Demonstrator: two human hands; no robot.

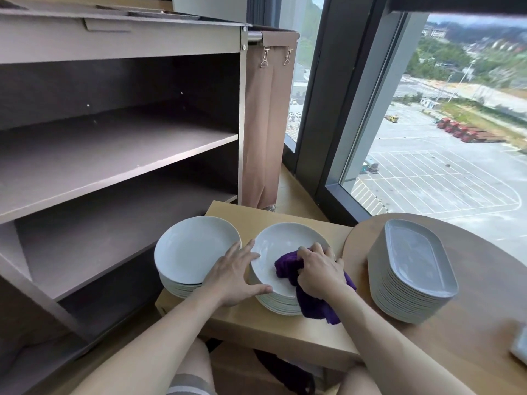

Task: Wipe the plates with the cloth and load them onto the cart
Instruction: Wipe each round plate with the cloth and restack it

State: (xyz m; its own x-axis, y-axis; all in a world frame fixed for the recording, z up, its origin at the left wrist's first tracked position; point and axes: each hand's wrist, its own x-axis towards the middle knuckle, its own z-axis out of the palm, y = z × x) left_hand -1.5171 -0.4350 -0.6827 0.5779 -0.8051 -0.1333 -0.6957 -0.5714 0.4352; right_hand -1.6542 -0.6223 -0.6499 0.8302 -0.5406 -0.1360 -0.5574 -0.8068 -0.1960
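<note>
The right hand (319,269) hides part of the purple cloth (286,267).

We see two bare hands low in the frame: the left hand (236,276) at lower centre, the right hand (319,269) just to its right. Behind them the left forearm (159,337) and right forearm (379,334) are uncovered all the way to the bottom edge. At the bottom edge, left of centre, a bare leg (196,357) wears a grey fabric band with a paler stripe (189,384); we cannot tell whether it is a hem or a cuff.
</note>
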